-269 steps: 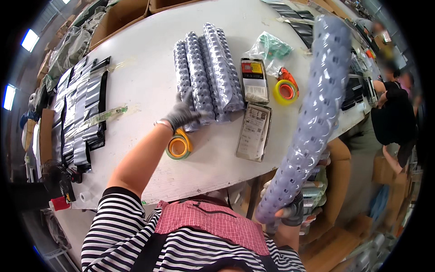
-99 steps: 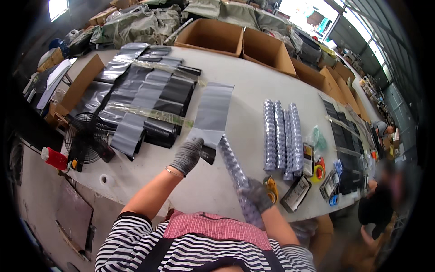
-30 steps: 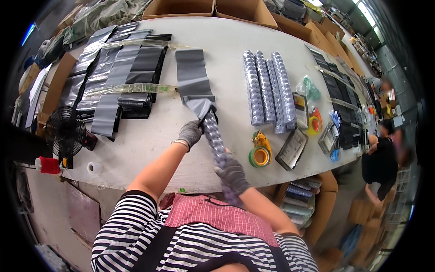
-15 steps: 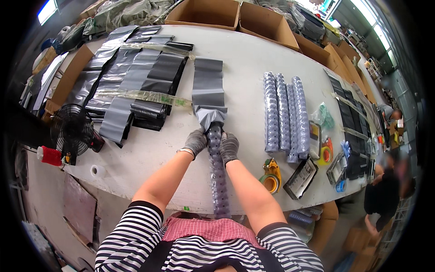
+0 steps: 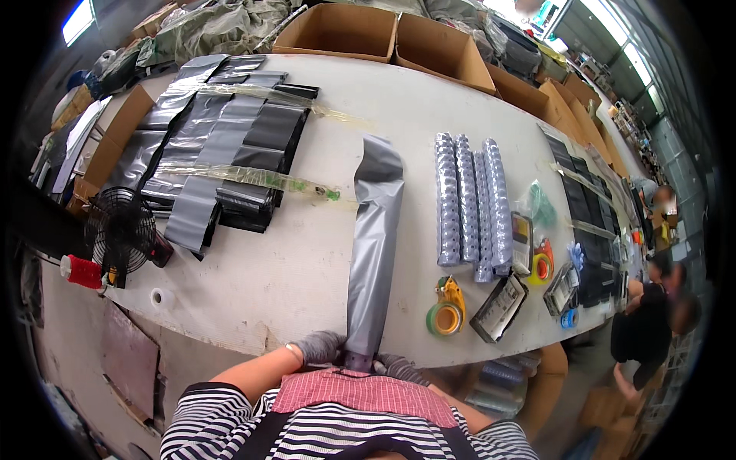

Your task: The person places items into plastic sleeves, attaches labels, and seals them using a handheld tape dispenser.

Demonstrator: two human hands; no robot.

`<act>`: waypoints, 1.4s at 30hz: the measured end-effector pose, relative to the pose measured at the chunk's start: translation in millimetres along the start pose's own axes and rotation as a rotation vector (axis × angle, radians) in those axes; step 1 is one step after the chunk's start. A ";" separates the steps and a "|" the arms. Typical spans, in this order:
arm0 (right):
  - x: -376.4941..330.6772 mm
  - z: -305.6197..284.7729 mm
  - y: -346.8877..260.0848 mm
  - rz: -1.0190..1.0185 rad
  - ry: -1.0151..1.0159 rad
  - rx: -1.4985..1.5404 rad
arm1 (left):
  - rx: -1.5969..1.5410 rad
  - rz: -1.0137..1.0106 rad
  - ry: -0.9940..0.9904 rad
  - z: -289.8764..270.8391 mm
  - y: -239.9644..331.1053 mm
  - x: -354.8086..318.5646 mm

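Note:
A long grey plastic bag point(image 5: 376, 245) lies down the middle of the table, its far end flat and creased. It now sleeves nearly all of a see-through, dotted plastic roll point(image 5: 358, 362), whose near end shows at the bag's mouth by the table edge. Grey gloves cover both hands. My left hand point(image 5: 320, 347) is closed on the left side of the bag's mouth. My right hand point(image 5: 402, 369) is closed at its right side, with the fingertips partly hidden. Several similar dotted rolls point(image 5: 471, 207) lie side by side to the right.
Stacked grey bags point(image 5: 230, 138) under clear tape strips lie at left, behind a black fan point(image 5: 121, 230). A yellow tape dispenser point(image 5: 447, 308) and an open black box point(image 5: 498, 307) sit front right. Cardboard boxes point(image 5: 337, 31) line the far edge. Another person point(image 5: 642, 330) works at right.
Both hands have come toward me to the table's near edge, drawing the grey bag down over the dotted roll. The bag, bunched before, is now stretched along the roll.

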State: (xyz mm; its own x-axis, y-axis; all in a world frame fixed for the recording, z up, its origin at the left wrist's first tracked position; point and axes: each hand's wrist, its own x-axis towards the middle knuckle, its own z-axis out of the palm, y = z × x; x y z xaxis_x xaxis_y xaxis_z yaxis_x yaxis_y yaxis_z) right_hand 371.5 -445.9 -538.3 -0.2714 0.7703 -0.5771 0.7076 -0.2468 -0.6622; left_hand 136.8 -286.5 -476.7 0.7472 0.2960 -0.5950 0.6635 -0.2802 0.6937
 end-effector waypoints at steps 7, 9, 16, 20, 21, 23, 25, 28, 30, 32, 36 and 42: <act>-16.2 -68.0 -51.8 -0.172 0.019 -0.196 | 0.121 0.109 -0.098 7.3 11.1 -6.7; 15.0 -75.0 -23.8 -0.433 0.326 -0.635 | 0.244 0.084 -0.036 -31.7 15.3 39.9; 5.7 -104.2 -30.4 -0.027 0.286 -0.187 | -0.124 -0.133 -0.063 -54.6 1.5 60.3; 14.1 -84.2 -30.2 0.007 0.324 0.118 | -0.481 -0.160 0.054 -30.4 18.0 22.1; 19.1 -85.6 -39.2 -0.003 0.349 0.167 | -0.495 -0.167 0.071 -24.5 16.3 23.3; 16.0 -101.6 -61.9 0.169 0.291 0.379 | -0.540 -0.161 0.096 -32.2 49.6 18.2; 31.9 -96.2 -39.3 0.035 0.476 0.217 | -0.529 -0.073 0.193 -34.8 58.1 35.7; 40.5 -92.2 -39.9 -0.115 0.273 -0.030 | -0.609 0.005 0.340 -29.3 38.4 65.8; 34.7 -89.9 -30.0 -0.292 0.098 -0.069 | -0.339 -0.050 0.106 -23.9 30.9 69.5; 0.2 -104.4 -48.6 -0.371 0.002 -0.022 | 0.076 0.044 -0.010 -17.2 22.2 66.5; 3.0 -119.5 -63.1 -0.206 0.266 0.254 | -0.105 0.124 0.126 -11.2 -23.5 113.3; -39.2 -233.2 -8.6 -0.349 0.596 0.338 | -1.025 0.187 0.458 -91.1 55.9 149.7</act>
State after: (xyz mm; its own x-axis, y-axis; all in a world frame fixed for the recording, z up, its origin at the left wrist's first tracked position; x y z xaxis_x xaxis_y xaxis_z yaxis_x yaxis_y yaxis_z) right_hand 528.2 -336.8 -398.5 0.0232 0.9996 -0.0160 0.3821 -0.0236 -0.9238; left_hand 282.2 -174.7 -490.0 0.6068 0.6929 -0.3895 0.0419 0.4615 0.8862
